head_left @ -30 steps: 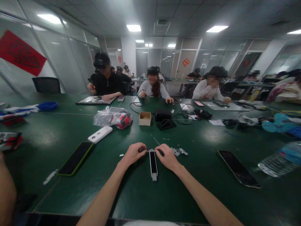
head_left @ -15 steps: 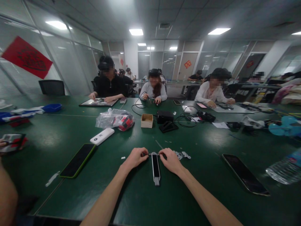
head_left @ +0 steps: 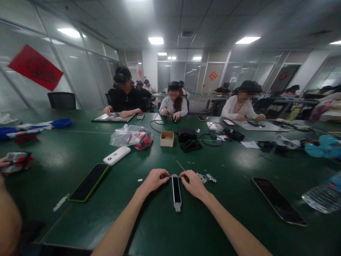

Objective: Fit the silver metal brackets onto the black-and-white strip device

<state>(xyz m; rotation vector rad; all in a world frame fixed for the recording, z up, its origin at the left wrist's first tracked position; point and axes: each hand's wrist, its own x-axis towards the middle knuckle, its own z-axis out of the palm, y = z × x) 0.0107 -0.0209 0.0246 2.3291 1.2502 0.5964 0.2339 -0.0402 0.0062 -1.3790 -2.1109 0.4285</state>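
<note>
A slim white device with a black face (head_left: 176, 192) and a grey end piece lies lengthwise on the green table, its grey end toward me. My left hand (head_left: 156, 180) is closed in a pinch just left of the device's far end. On the opposite side of that end, my right hand (head_left: 194, 182) pinches too. Something thin and dark seems to run from the fingertips to the device at both sides, too small to name. Several small grey metal plates (head_left: 210, 178) lie just beyond my right hand.
A phone in a green case (head_left: 90, 183) and a white handheld (head_left: 117, 155) lie to the left. A dark phone (head_left: 278, 201) and a plastic bottle (head_left: 323, 193) are right. Ahead stand a small box (head_left: 167, 139) and a bag (head_left: 133, 137). Co-workers sit opposite; another person's arm (head_left: 9, 213) is at left.
The whole view has shifted slightly downward in the picture. Both hands keep their pinch at the device's far end, with hardly any movement.
</note>
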